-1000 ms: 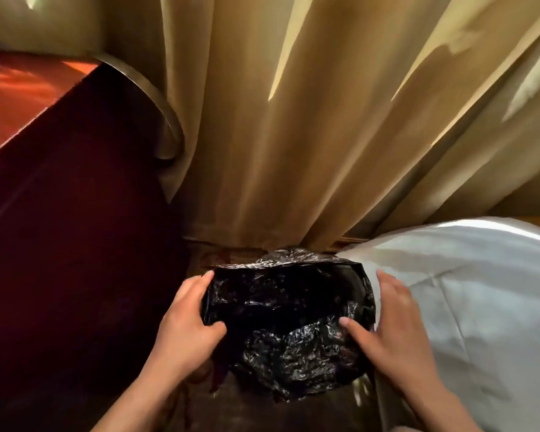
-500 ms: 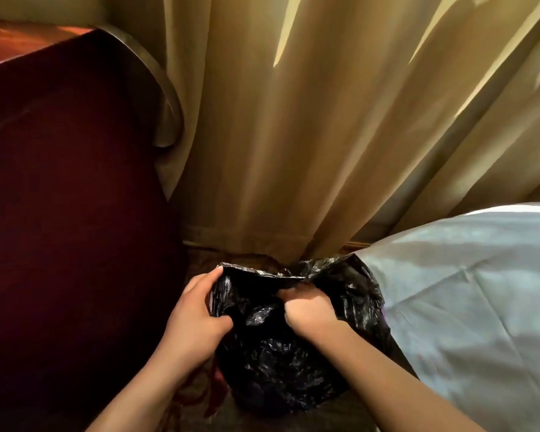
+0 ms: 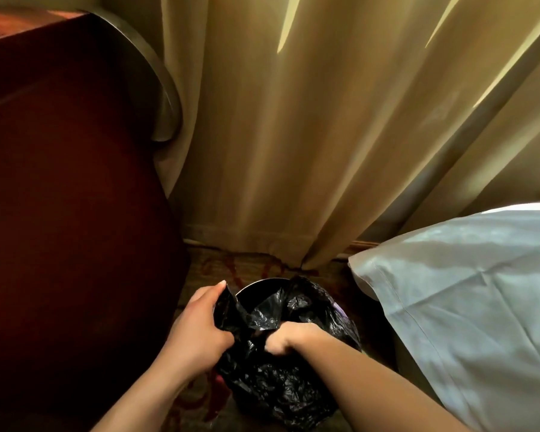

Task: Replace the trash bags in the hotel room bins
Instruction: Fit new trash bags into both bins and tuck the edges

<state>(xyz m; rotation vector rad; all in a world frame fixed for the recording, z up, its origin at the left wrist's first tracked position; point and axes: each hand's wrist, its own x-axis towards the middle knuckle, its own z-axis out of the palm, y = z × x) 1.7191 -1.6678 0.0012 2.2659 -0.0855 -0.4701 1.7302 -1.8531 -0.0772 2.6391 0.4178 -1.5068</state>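
From the head camera, looking down into a narrow gap on the floor, a round dark waste bin point(image 3: 257, 283) stands on the brown carpet with a red pattern point(image 3: 247, 264), and only the far arc of its rim shows. A crinkled glossy black plastic trash bag point(image 3: 278, 385) fills the bin and bulges over its near side, hiding the rest of the rim. The left hand point(image 3: 197, 325) grips the bag's left edge, fingers curled over the plastic and the thumb pointing up beside a raised flap. The right hand point(image 3: 289, 339) is clenched into a fist round a gathered bunch of the bag near its middle, knuckles toward the left hand, with the two hands close but apart. Both forearms are bare and come in from the bottom edge. To the left of the bin stands a dark red-brown wooden piece of furniture point(image 3: 75, 213), with a curved grey metal band point(image 3: 166, 88) along its far corner. Behind the bin hang long beige pleated curtains point(image 3: 293, 135), reaching down to the carpet. To the right lies white bedding with a stitched hem point(image 3: 465, 291), its corner near the bin.
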